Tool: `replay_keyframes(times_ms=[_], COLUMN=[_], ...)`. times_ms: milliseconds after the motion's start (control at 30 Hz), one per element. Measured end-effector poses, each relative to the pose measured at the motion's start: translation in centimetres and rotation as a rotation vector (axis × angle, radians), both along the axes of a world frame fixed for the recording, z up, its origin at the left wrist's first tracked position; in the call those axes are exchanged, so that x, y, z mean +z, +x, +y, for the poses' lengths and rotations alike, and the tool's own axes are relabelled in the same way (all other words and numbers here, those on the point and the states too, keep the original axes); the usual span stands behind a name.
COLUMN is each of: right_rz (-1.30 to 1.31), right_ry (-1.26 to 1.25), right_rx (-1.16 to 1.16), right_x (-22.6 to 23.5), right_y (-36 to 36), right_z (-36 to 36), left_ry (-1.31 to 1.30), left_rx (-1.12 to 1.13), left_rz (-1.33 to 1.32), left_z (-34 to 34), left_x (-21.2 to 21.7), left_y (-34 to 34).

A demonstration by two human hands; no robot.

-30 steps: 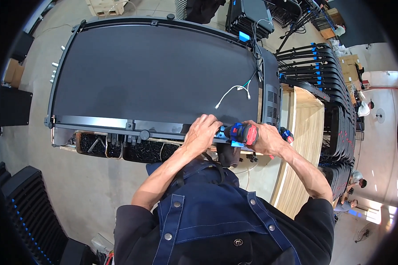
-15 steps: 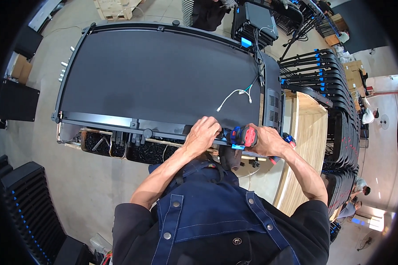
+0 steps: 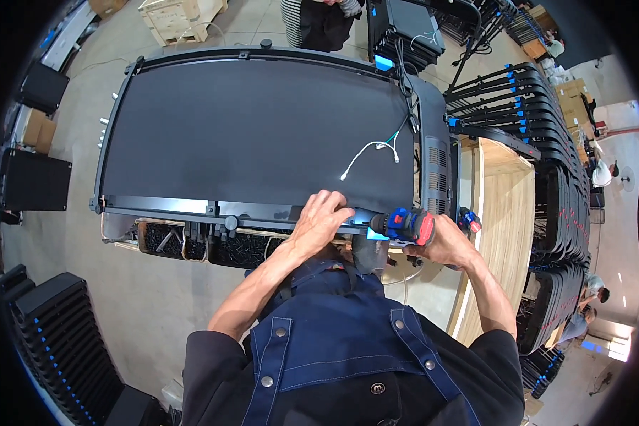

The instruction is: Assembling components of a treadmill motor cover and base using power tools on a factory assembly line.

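Observation:
A treadmill deck with a black running belt (image 3: 263, 131) lies in front of me, its near side rail (image 3: 270, 211) closest to my body. My left hand (image 3: 318, 226) rests at this rail, fingers bent and drawn together with the thumb toward the drill. What its fingertips hold, if anything, is hidden. In my right hand (image 3: 444, 245) is a blue and red cordless drill (image 3: 408, 226), lying sideways with its chuck pointing left along the rail. A small gap separates the chuck from my left thumb. White-tipped cables (image 3: 370, 150) lie on the belt.
Bins of dark screws (image 3: 245, 250) sit below the near rail. Right of the deck stand a wooden crate (image 3: 500, 234), a second blue and red power tool (image 3: 468, 219) and stacked black frames (image 3: 557, 170). Another person (image 3: 323, 25) stands beyond the far side.
My right hand has shifted right and swung the drill, so its side now shows and its chuck points left. My left hand stays at the rail. The whole view has shifted slightly.

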State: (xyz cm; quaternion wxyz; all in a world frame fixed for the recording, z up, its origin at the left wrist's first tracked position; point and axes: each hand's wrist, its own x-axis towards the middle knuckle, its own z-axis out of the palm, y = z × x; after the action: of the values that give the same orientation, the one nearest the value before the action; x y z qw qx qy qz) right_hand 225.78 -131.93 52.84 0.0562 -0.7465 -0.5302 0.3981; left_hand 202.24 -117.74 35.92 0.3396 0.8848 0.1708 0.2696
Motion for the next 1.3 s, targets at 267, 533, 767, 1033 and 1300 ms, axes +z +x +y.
replay_keyframes(times_ms=[267,533,767,1033,1300], right_rz=[0.185,0.265,0.229,0.138,0.164], right_ry=[0.143,0.197,0.166,0.214,0.201], right_rx=[-0.152,-0.25,-0.279,-0.094,-0.086], right_x=[-3.5,-3.4,-4.7,-5.9,-5.6], right_y=[0.2,0.1,0.2,0.9,0.6], right_z=[-4.1,-6.9,-6.8,-3.4,-3.2], left_ry=[0.398,0.441,0.445,0.401,0.429], left_rx=[-0.412,-0.626,-0.32,-0.141,-0.117], left_rz=[0.255,0.41,0.348,0.343,0.376], left_z=[4.0,5.6,4.9,1.9,1.2], left_x=[-0.2,1.8,1.8,1.4,0.7], left_y=[2.3,2.9,-1.8,-0.4,0.0])
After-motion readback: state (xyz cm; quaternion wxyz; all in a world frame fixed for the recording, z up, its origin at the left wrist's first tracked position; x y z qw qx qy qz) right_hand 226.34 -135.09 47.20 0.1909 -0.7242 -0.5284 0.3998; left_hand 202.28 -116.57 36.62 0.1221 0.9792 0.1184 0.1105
